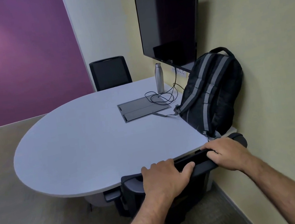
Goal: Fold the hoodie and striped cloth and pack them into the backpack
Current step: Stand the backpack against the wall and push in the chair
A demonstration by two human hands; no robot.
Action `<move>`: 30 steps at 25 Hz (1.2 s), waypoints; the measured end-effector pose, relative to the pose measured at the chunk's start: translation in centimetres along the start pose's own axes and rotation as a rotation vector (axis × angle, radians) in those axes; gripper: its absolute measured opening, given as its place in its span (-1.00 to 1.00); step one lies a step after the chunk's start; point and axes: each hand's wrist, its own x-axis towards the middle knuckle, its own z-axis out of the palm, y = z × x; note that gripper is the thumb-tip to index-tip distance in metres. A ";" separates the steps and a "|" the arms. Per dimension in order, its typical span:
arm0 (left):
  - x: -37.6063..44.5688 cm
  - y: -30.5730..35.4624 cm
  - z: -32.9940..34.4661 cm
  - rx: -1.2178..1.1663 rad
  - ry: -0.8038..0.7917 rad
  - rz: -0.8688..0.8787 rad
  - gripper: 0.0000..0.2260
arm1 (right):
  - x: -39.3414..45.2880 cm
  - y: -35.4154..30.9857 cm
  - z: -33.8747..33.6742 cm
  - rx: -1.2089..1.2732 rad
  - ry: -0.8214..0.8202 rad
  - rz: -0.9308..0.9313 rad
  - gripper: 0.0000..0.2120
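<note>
Backpack (212, 93) leans upright against the wall at the table's (89, 141) right edge, apparently shut; hoodie and striped cloth nowhere in sight. Both hands curl over the chair's (196, 164) top rail, left hand (165, 177) beside right hand (226, 154), thumbs hooked under. Chair is tucked against the table. Drawing it straight back with an even pull, I'd judge, would keep it from catching the tabletop and open room to work. Bottle (159, 77) and cable (161, 95) sit beyond
</note>
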 end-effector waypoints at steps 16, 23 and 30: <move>-6.1 3.1 0.5 0.011 0.147 -0.043 -0.25 | -6.2 1.0 0.0 -0.016 0.007 -0.094 -0.66; -6.8 2.6 0.3 -0.007 0.132 -0.002 -0.21 | -8.1 0.4 0.1 -0.017 0.040 -0.046 -0.59; -5.0 0.9 0.1 0.015 0.147 -0.020 -0.20 | -6.9 -0.9 0.0 -0.018 0.068 -0.010 -0.57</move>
